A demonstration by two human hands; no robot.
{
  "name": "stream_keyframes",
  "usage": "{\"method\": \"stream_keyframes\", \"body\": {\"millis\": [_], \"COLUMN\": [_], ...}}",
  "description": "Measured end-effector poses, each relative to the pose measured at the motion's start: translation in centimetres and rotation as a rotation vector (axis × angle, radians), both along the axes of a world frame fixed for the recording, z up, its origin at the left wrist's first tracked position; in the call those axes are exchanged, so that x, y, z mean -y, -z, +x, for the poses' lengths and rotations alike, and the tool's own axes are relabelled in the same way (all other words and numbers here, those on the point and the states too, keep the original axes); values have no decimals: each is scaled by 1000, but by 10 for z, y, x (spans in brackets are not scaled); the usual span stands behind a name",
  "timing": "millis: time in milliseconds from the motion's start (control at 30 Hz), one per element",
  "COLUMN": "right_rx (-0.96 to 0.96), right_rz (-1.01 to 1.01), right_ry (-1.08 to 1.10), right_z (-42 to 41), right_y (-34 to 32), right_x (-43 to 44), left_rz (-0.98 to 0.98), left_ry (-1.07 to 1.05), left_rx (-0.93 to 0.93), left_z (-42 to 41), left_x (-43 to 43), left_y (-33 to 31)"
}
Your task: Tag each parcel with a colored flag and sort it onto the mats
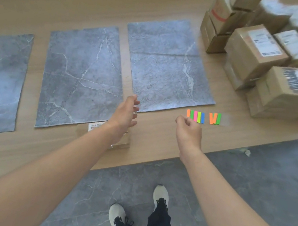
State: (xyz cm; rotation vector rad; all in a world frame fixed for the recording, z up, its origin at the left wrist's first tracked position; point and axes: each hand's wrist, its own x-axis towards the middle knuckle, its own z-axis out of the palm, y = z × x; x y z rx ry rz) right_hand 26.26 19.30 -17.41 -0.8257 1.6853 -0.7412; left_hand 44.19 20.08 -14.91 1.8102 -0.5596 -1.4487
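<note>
Left grip (127, 109) is spread and empty over the near edge of the mats (83, 74); right grip (188, 129) is curled loose just short of the flags (196, 116), nothing visible in it. One parcel (122, 143) sits at the table (150, 133) edge under my left forearm, the rest in a stack (252, 55) far right. It's stiff cardboard, probably light, so I'd clamp opposite side faces. The flags look thin and flimsy, so pinch one end.
</note>
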Motion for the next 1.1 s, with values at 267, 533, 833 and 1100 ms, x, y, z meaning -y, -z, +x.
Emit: {"method": "stream_keyframes", "body": {"millis": [267, 533, 833, 1100], "right_rx": [-105, -256, -513, -610], "right_rz": [-46, -94, -355, -512], "right_ry": [-10, -94, -342, -591], "right_z": [-58, -98, -122, -136], "right_y": [35, 71, 115, 133], "right_x": [17, 47, 77, 114], "left_rz": [61, 105, 148, -33], "left_ry": [62, 137, 174, 401], "left_rx": [-75, -104, -117, 142], "left_z": [-69, -118, -145, -147], "left_x": [40, 70, 91, 102], "left_y": [25, 59, 82, 95]}}
